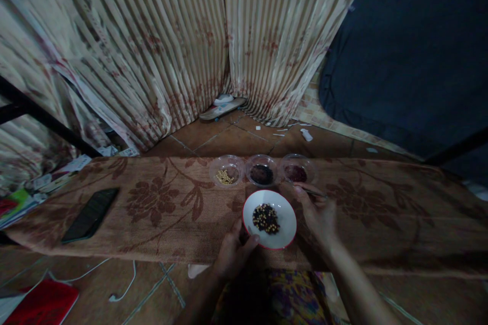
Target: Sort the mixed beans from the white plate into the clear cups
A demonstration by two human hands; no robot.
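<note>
My left hand (233,251) is closed on the left rim of a white bowl with a red edge (287,221), its thumb over the near side. Inside the bowl lies a mixed pile of yellow and dark beans (266,218). My right hand (316,213) pinches a thin, tweezers-like tool (314,192) just right of the bowl; its exact shape is unclear. Beyond the bowl stand three clear plastic cups in a row. Yellow beans (224,177) are in the left cup, black beans (261,174) in the middle one, and dark red beans (295,173) in the right one.
A brown flowered cloth (160,223) covers the narrow table. At its left lies a black phone (90,215). Papers (72,167) are stacked beyond the left end. Striped curtains (163,51) hang behind, with a skateboard (223,109) on the tiled floor below them.
</note>
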